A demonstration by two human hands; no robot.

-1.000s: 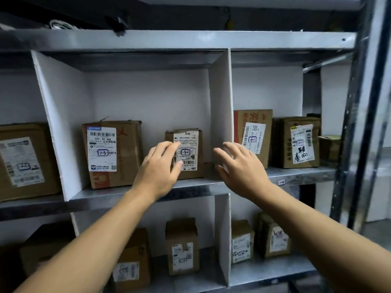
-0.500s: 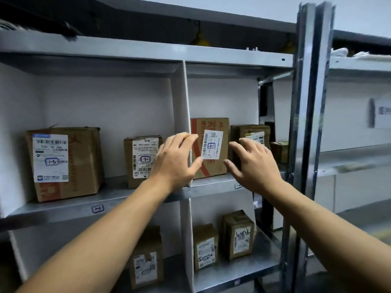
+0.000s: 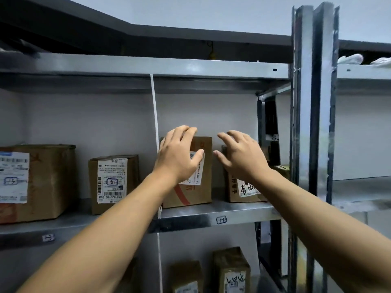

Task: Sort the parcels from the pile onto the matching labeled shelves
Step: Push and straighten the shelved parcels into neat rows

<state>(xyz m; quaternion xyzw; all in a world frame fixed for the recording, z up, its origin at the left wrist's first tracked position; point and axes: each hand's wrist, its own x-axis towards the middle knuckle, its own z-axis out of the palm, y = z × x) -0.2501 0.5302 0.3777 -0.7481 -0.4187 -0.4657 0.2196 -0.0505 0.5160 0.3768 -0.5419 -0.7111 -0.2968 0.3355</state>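
Both hands are raised before the shelf with fingers spread and loosely bent, gripping nothing. The left hand (image 3: 179,157) is in front of a red-printed parcel (image 3: 190,197), its fingertips at the top edge; whether they touch it I cannot tell. The right hand (image 3: 241,157) hovers before a parcel with a handwritten label (image 3: 245,189) just beside it. Both parcels stand on the shelf (image 3: 243,210), right of a white divider (image 3: 155,115). Left of the divider stand two more labelled parcels (image 3: 114,182). A metal upright (image 3: 313,102) rises on the right.
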